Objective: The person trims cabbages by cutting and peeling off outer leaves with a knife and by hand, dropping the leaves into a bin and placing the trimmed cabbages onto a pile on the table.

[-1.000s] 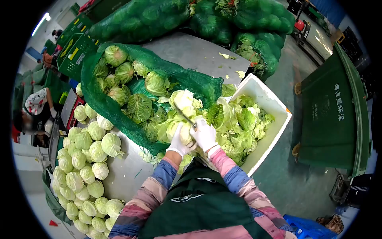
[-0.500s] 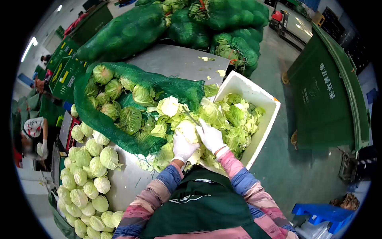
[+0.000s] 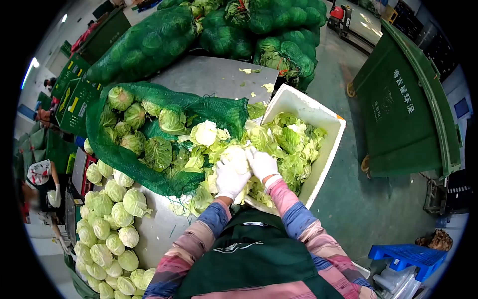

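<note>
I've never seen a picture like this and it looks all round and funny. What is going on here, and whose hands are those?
The picture comes from a small camera worn on a person's head, looking down, so you see what that person sees. The round, bent edges come from the lens.

The two white-gloved hands belong to that person. The left hand and the right hand are both wrapped around one pale cabbage.

They stand at a shiny metal table. On it lies an open green net sack full of cabbages. To the left is a pile of trimmed cabbages. To the right, a white box holds loose leaves. A big green bin stands on the floor, and more full sacks are stacked behind the table.
</note>
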